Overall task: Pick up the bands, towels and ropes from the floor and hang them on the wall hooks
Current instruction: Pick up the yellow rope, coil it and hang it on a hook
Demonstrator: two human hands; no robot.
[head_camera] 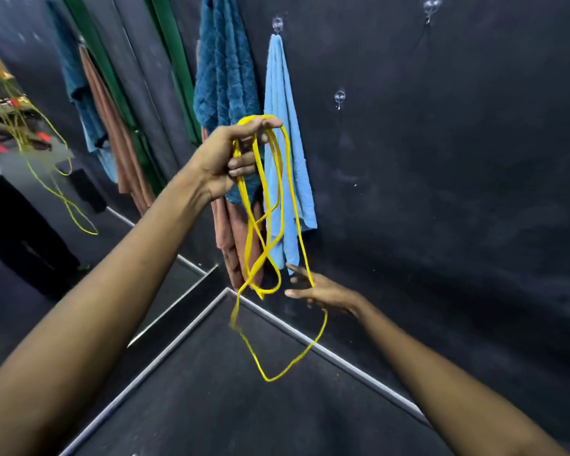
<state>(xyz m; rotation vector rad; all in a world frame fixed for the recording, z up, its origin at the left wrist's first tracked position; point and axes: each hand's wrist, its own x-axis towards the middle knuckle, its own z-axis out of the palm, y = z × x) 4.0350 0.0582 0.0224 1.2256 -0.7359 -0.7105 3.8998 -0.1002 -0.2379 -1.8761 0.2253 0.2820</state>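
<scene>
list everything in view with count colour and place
yellow band: one, yellow, held up mid-frame, loops dangling
light blue towel: one, light blue, on a wall hook
teal towel: one, teal, hung left of it
brown towel: one, brown, showing below the teal one
green band: one, green, hung further left
empty hooks: two, clear, dark wall on the right
mirror: one, silver-edged, left wall
left grip: one, bare hand, raised, holding the band
right grip: one, bare hand, open, low beside a strand
</scene>
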